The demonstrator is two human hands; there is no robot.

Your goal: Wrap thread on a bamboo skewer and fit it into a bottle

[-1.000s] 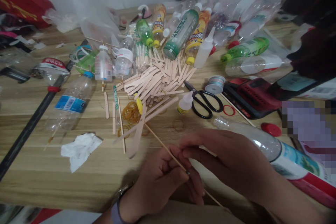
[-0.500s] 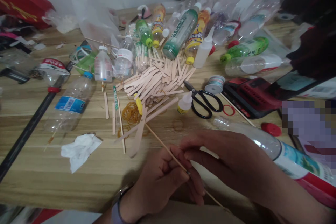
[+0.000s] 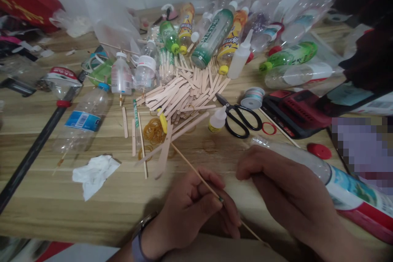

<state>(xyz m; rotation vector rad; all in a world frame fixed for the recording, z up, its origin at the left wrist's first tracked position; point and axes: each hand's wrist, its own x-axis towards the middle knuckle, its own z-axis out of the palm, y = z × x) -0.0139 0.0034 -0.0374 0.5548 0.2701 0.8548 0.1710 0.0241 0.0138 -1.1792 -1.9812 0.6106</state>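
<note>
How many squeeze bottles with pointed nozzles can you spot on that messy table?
2: a taller one just right of the large yellow-capped bottle, and a shorter one beside the black scissors. Clutter may hide others.

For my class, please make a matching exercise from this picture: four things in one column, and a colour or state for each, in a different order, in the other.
Column one
1. Left hand
2. Scissors
3. Crumpled tissue
4. Heap of rubber bands

Column two
A. White
B. Brownish yellow
C. Holding a thin stick
D. Black-handled

Right pairs: 1-C, 2-D, 3-A, 4-B
</note>
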